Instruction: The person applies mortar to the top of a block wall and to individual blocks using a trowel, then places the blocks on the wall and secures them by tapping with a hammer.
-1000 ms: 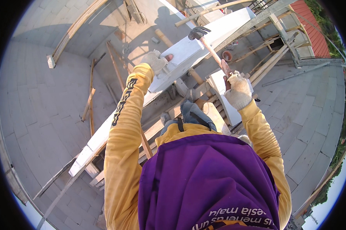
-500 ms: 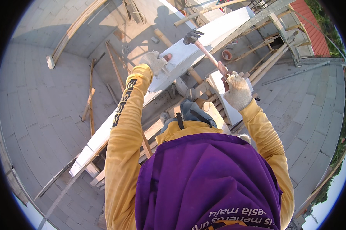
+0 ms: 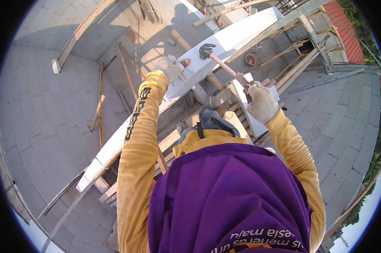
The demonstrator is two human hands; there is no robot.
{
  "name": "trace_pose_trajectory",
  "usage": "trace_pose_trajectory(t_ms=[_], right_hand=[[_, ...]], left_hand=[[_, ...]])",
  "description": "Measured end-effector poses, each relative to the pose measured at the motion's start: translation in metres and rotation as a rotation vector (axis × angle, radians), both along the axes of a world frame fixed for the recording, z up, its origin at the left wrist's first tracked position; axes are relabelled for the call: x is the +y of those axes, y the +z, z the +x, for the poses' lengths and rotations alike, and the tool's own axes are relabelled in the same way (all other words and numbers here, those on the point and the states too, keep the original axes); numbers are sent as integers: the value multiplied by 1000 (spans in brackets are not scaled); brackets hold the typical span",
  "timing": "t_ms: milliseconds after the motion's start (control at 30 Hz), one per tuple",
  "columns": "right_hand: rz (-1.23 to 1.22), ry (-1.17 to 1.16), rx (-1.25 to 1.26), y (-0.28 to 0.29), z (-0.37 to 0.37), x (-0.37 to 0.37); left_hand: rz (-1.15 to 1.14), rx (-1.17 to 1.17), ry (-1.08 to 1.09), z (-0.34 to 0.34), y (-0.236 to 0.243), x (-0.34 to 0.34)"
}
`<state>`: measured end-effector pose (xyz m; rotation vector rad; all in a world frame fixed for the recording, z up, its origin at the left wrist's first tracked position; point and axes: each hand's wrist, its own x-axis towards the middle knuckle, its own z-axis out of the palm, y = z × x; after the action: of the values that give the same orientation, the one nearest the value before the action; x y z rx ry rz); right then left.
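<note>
my right hand point(image 3: 261, 101) has its fingers wrapped around the handle of the hammer point(image 3: 223, 64). the hammer's dark head is up over the long white block point(image 3: 241, 37), and i can't tell if it touches. my left hand point(image 3: 168, 68) is curled at the side of the white block, with the thumb on it. i can't tell if those fingers pinch something too.

my thumb could get hurt, i think, because the hammer's head is near it and a bad swing could go wide. a hit that is too hard might chip the white block. if my glove slips, the hammer could drop down by the wooden boards point(image 3: 170, 142).

there is a round reddish bucket point(image 3: 250, 64) past the white block, lower down. it's too small to see what is in it.
</note>
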<state>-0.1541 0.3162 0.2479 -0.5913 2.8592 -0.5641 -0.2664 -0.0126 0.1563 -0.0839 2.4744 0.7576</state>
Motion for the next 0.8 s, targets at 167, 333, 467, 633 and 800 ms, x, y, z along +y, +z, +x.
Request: trace_pose_trajectory(t_ms=[167, 333, 467, 633, 800], right_hand=[[3, -7, 45, -1, -1, 1], [-46, -4, 71, -2, -2, 4], [-34, -22, 44, -3, -2, 6], [31, -41, -11, -3, 4, 5], [30, -71, 145, -3, 1, 4]], left_hand=[[-20, 47, 7, 1, 3, 1], [28, -99, 55, -4, 13, 2], [54, -123, 65, 1, 32, 6], [44, -95, 58, 5, 28, 6], [-99, -31, -49, 3, 23, 5]])
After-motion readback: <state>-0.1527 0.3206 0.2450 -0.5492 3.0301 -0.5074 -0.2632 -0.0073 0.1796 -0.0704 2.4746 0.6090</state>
